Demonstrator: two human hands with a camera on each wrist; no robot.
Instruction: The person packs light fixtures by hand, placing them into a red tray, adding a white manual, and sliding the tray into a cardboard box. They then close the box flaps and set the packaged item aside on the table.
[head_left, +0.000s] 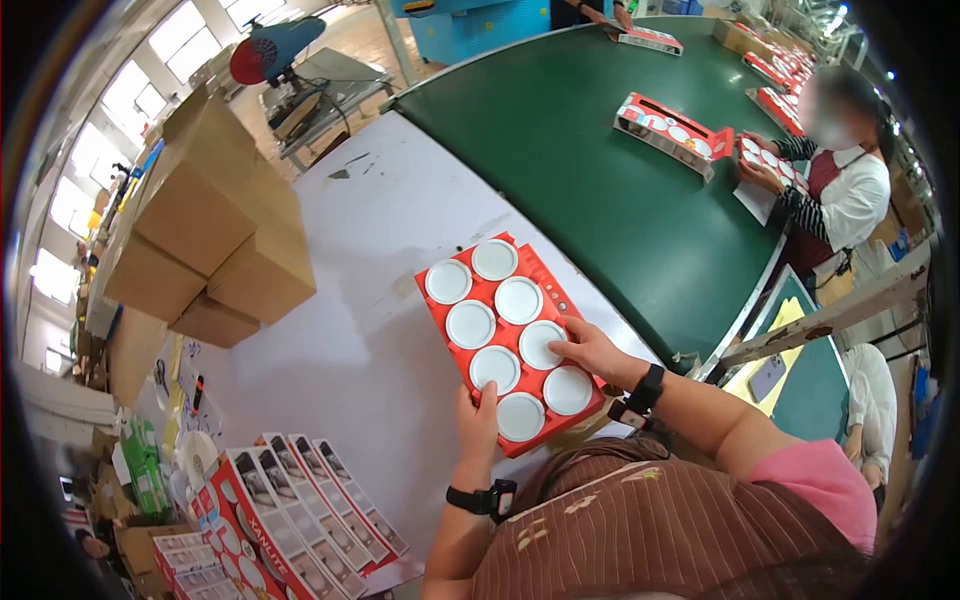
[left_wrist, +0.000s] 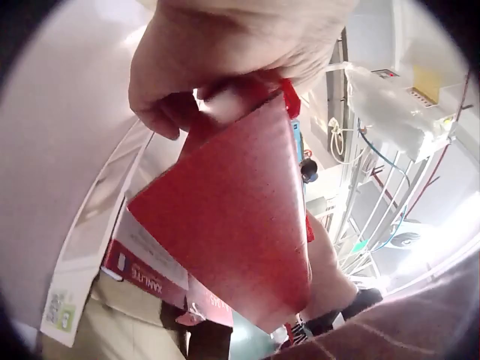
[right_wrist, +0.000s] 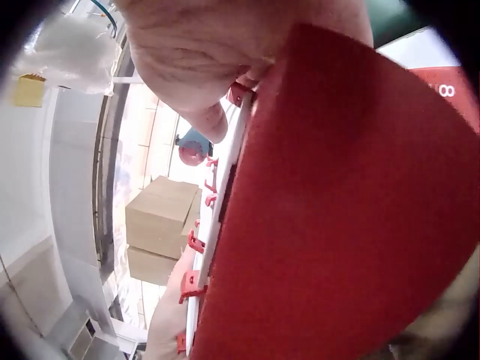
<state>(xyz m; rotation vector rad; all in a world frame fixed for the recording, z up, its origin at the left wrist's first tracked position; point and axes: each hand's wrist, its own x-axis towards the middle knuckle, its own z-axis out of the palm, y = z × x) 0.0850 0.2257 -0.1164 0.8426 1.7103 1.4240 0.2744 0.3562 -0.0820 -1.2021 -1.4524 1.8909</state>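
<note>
A red cardboard tray with two rows of white round discs is held in front of the body, its disc side facing up. My left hand grips its near left edge, thumb over the rim of a disc. On the opposite long edge my right hand holds it, with the thumb on another disc. A plain red side panel fills the middle of the left wrist view. In the right wrist view, red cardboard hides most of the fingers, and small red tabs stick out along the discs.
Brown cartons stand at the left on the white tabletop. Flat printed XANLITE boxes lie at the near left. Beyond runs a green work surface with a red box; another person holds a similar tray there.
</note>
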